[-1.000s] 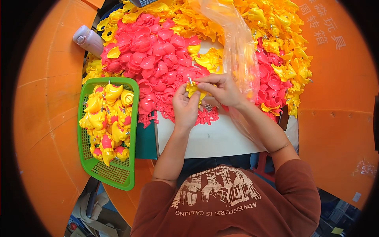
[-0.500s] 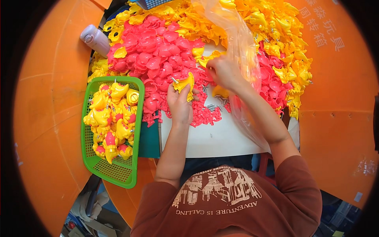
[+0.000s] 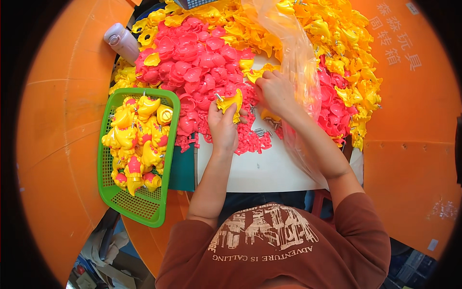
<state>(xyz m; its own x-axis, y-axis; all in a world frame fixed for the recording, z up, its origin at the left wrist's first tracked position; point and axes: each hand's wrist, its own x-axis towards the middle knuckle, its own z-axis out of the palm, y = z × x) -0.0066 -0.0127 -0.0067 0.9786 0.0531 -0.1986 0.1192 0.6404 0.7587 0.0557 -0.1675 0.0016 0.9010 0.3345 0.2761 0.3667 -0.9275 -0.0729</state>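
My left hand [image 3: 224,129] grips a curved yellow plastic half-shell [image 3: 234,102], its hollow side up, with a small metal pin [image 3: 219,97] sticking out at its left end. To the right, my right hand [image 3: 276,94] hangs palm down with fingers curled together over the small pink parts [image 3: 250,140]. Its fingertips are hidden, so what they hold cannot be made out. Just beyond those fingers lies another yellow shell piece [image 3: 254,75]. Loose silver metal pins [image 3: 260,132] are scattered among the pink bits, below the right hand.
A heap of pink shells [image 3: 192,62] rises ahead, backed by yellow shells [image 3: 322,29]. A clear plastic bag [image 3: 301,72] drapes beside my right forearm. At left, a green basket [image 3: 166,192] holds assembled yellow-pink figures; a lilac bottle [image 3: 122,42] lies beyond. The white board [image 3: 255,173] is nearest me.
The whole view has shifted slightly. My left hand still grips the yellow half-shell, and the right hand stays curled over the pink parts, with only a small change in its fingers.
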